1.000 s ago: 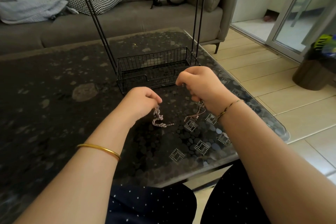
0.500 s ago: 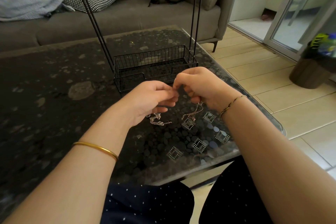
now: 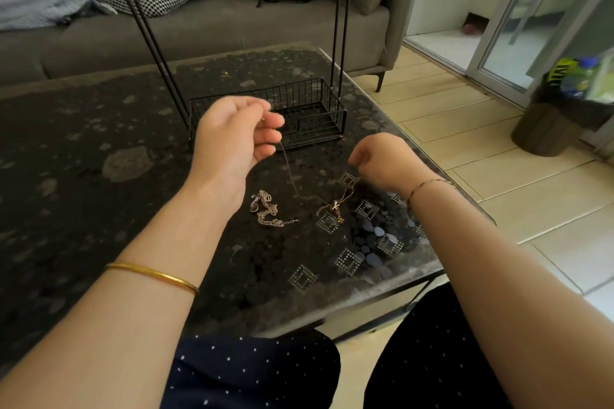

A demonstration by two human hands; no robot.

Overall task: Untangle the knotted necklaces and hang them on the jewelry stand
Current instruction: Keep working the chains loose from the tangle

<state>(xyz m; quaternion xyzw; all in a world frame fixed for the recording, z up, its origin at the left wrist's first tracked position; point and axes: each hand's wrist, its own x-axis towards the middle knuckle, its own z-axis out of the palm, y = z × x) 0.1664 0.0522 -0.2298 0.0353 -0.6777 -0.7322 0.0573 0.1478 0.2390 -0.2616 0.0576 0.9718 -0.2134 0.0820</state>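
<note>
My left hand [image 3: 234, 136] is raised above the table and pinches one end of a thin rose-gold necklace [image 3: 334, 206]. Its chain runs down to a red pendant lying on the glass. My right hand [image 3: 382, 161] is lower and to the right, fingers curled, pinching the other part of that chain near the table. A silver necklace [image 3: 267, 211] lies bunched on the table between my arms, untouched. The black wire jewelry stand [image 3: 309, 109] with its basket base and tall rods stands just beyond my hands.
The dark patterned glass table [image 3: 99, 192] ends close to my right forearm. A grey sofa [image 3: 199, 26] with cushions and a backpack is behind it. A dark bin [image 3: 548, 129] stands on the tiled floor at right.
My hands have parted. The left rose and now pulls the rose-gold chain upward, the right dropped toward the table at the right. The silver necklace lies released on the table.
</note>
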